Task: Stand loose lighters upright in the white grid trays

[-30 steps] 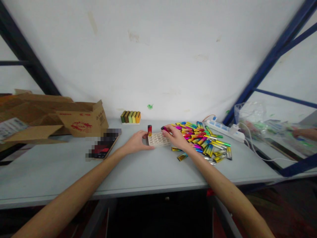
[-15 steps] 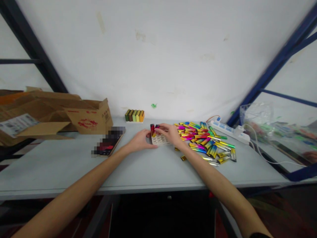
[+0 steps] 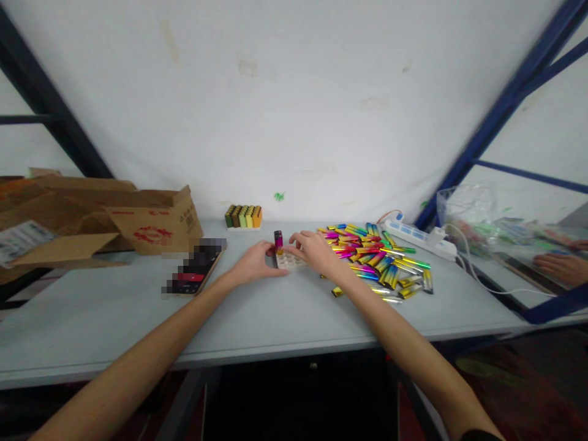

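Note:
A white tray with rows of holes (image 3: 290,262) lies on the table in front of me. At its left end stands an upright purple-and-gold lighter (image 3: 278,242) with a dark top. My left hand (image 3: 252,264) grips that end of the tray, its thumb along the front edge and its fingertips close to the lighter. Over the tray's right part is my right hand (image 3: 316,252), fingers bent and apart, no lighter visible in them. Part of the tray is hidden beneath it. Many shiny multicoloured lighters (image 3: 379,260) lie in a loose pile to the right.
Against the wall stands a filled tray of lighters (image 3: 243,217). An open cardboard box (image 3: 156,226) and a partly blurred phone (image 3: 195,272) are on the left. A white power strip (image 3: 420,237) with a cable and a clear plastic bag (image 3: 468,211) lie at right. Another person's hand (image 3: 560,266) shows beyond the frame.
My right hand has let go of a red lighter at the tray and drawn slightly away with its fingers looser. My left hand stays at the tray. The view has shifted slightly.

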Demonstrator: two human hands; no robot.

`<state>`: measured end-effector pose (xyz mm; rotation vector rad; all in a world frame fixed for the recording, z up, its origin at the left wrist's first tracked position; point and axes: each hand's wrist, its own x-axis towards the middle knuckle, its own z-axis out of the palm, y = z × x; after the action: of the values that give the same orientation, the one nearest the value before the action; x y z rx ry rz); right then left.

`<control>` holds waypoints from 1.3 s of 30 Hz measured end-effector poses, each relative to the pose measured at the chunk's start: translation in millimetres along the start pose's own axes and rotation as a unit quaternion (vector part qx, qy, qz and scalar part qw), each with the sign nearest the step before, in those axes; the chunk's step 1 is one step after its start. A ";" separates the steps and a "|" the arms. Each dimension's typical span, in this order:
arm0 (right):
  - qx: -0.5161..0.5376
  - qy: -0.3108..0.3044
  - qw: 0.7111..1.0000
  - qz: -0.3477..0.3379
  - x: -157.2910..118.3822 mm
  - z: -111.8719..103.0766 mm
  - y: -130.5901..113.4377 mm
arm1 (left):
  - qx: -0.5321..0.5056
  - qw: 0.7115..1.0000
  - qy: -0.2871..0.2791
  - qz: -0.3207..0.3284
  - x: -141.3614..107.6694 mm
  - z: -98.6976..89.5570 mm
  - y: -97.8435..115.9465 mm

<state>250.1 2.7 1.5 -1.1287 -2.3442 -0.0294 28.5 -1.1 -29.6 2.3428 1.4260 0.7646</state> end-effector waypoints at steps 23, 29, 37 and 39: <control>0.037 -0.068 0.996 0.050 -62.9 -66.6 94.8 | -0.007 1.000 -0.004 0.000 -0.9 -2.1 1.3; 0.172 0.010 0.980 0.104 -48.0 -79.5 72.6 | -0.004 1.000 -0.006 0.002 -1.4 -3.4 2.6; 0.506 0.060 0.845 0.161 -17.0 -38.4 34.3 | -0.005 1.000 -0.001 0.007 -0.4 -1.1 -1.2; 0.572 0.021 0.803 0.167 -17.1 -27.2 23.7 | -0.008 1.000 0.000 0.007 -0.3 -1.0 -1.3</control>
<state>288.5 -0.7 11.9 -0.8018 -1.5367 1.2817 26.9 -0.9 -29.5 2.3425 1.3994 0.7765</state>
